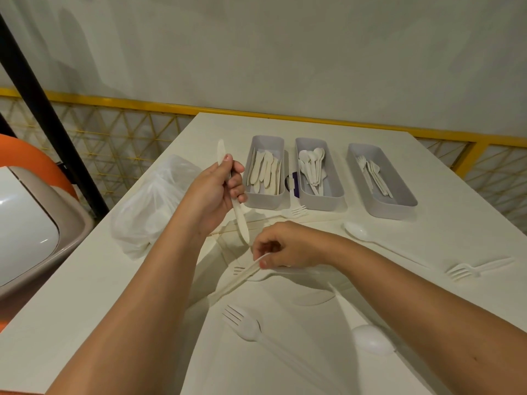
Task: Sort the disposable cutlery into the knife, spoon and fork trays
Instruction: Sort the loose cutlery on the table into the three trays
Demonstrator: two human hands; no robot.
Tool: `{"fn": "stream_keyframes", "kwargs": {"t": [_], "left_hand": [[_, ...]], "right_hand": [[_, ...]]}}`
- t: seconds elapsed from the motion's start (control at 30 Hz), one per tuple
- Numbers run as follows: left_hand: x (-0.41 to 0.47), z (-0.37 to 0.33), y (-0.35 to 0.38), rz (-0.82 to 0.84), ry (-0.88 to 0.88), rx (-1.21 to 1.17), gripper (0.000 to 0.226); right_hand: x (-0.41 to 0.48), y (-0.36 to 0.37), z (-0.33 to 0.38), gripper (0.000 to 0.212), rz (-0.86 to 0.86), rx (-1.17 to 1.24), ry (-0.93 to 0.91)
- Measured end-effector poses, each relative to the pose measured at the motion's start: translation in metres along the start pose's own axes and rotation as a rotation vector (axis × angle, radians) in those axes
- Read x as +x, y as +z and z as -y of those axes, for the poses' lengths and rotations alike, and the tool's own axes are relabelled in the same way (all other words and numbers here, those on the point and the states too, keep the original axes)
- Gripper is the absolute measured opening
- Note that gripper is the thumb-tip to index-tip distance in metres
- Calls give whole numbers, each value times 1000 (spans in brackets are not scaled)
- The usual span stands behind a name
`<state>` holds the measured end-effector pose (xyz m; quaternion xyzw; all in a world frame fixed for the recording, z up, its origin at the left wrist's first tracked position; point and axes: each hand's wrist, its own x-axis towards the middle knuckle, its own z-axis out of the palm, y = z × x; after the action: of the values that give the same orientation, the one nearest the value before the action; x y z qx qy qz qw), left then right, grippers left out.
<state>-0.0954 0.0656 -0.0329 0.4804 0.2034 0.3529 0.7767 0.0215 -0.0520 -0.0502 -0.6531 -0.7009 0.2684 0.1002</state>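
Three grey trays stand in a row at the back of the white table: a knife tray point(266, 141), a spoon tray point(336, 192) and a fork tray point(399, 195), each with several pieces inside. My left hand point(212, 195) is raised just left of the knife tray and grips white knives point(221, 151), one end sticking up, another pointing down. My right hand point(281, 246), low over the table's middle, pinches a long white piece of cutlery point(239, 277) by one end; which kind it is I cannot tell. Loose forks point(242, 323) and spoons point(356, 232) lie around.
A crumpled clear plastic bag point(154, 206) lies on the table's left side. A fork point(296, 212) lies in front of the trays, another fork point(462, 270) at the right, a spoon point(372, 342) nearby. A bin with a white lid point(25, 232) stands left of the table.
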Motion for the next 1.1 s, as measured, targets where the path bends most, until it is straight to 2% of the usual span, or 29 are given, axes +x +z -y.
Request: {"fn": "stream_keyframes", "kwargs": {"t": [0.1,0.3,0.43,0.63,0.77,0.83,0.97,1.1], "left_hand": [[0,-2,-1,-4,7,8,37],[0,-4,-2,-17,24,37,38],[0,-4,-4,-24,23,16,38],[-3,-3,3,15,19,-80,60],[-5,-2,8,34,29,-152,72],[-4,-2,8,33,42,-138,63],[-3,-1,3,-36,99,60,27],[-1,-4,-3,-74,105,83,29]], "right_hand": [[-1,-7,-5,5,4,45,40],[-14,-42,-24,7,-74,97,106],[-25,-62,-38,7,-152,218,140],[-21,-56,-50,17,-322,702,167],[-5,-34,-42,18,-360,1004,201],[3,-28,-34,16,-359,1106,225],[13,-26,-14,14,-306,1101,199],[19,-24,5,10,-283,954,144]]}}
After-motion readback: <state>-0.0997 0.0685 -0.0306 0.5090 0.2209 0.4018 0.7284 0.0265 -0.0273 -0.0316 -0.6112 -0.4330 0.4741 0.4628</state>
